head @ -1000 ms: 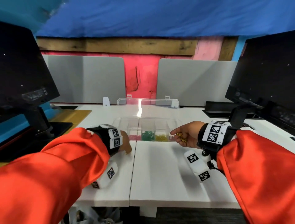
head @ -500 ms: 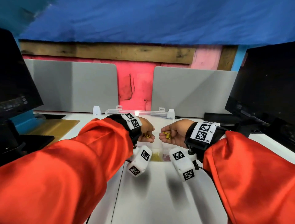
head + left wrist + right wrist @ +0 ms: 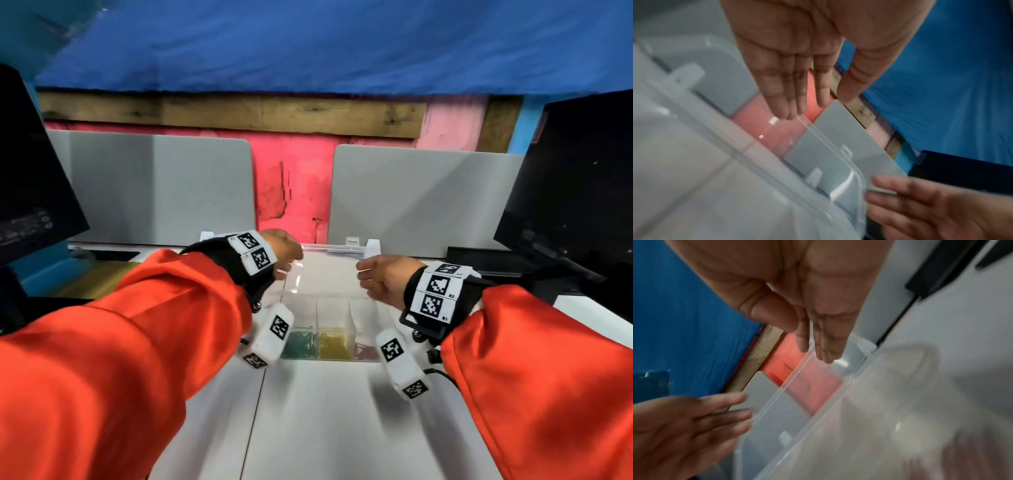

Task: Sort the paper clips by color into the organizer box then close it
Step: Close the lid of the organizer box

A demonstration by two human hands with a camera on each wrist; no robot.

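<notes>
Both hands are reaching for the far edge of the clear lid (image 3: 329,248) of the organizer box (image 3: 337,310); left hand (image 3: 281,248) is coming in at the lid's left end, right hand (image 3: 383,279) at its right end, presumably so the lid folds down evenly; fingers (image 3: 789,104) of the left are lying straight with tips at the lid rim, not curled round it; fingers (image 3: 824,352) of the right are likewise extended, tips touching the rim; neither hand is gripping anything, both released and flat; box is sitting on the white desk (image 3: 325,411) between the forearms, lid standing open at the back; green paper clips (image 3: 303,342) and yellow paper clips (image 3: 332,342) are lying in neighbouring near compartments, reddish ones (image 3: 364,349) in the next one right; sorting is looking done, closing is the step in hand; half a second back the hands were pinched over the box with yellow clips in the right one; now those clips are gone from the fingers and both hands are stretching further back to the lid.
</notes>
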